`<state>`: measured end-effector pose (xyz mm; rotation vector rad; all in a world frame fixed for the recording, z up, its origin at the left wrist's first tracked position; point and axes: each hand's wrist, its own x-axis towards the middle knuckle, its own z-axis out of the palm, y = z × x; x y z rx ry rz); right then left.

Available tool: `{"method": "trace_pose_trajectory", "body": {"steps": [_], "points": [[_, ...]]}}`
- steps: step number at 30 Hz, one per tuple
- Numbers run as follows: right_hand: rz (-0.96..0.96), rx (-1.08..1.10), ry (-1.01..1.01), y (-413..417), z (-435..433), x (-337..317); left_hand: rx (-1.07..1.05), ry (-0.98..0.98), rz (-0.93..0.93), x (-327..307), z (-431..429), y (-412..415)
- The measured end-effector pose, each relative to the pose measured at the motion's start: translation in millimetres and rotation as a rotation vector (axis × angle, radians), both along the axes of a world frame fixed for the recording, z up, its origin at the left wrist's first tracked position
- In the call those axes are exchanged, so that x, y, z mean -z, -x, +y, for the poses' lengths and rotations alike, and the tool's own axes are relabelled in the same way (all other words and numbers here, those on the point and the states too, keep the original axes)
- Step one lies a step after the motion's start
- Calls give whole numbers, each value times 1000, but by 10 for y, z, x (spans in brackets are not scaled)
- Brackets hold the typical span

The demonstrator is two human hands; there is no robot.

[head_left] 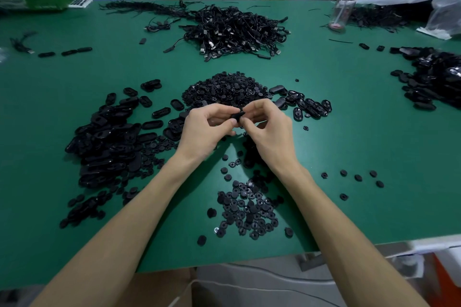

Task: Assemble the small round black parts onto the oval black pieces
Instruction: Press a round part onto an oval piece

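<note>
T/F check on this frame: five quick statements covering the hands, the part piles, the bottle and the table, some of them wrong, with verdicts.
1. The left hand and right hand both pinch one black piece between them, above the table. True.
2. The water bottle lies on its side at the near edge. False: it stands upright at the far right of the table.
3. A tangle of black cables lies beyond the heap of round parts. True.
4. The table has a red top. False: it is green.
5. A large pile of oval pieces lies to the left of the left hand. True.
</note>
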<state>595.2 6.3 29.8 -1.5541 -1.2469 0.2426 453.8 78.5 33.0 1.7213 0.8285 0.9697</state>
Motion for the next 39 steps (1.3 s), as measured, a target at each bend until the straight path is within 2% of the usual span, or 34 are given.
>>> {"method": "trace_pose_trajectory", "body": {"steps": [9,17,26,31,35,39], "points": [[-15,6,-7,-4,-9,-7,-10,-10,3,4,11,26],[-50,-5,30,11,-8,6,-60,-218,117,15,-74,-19],[-37,19,-33,14,-21,-21,-19,-21,-23,6,-19,1],[-5,34,-42,-14,-22,-29,17,-18,-74,2,-19,-2],[153,16,-22,-14,-19,-27,45,-27,-87,-27,-3,21],[199,-20,-12,-10,-6,-11,93,-23,-35,-40,36,63]]}}
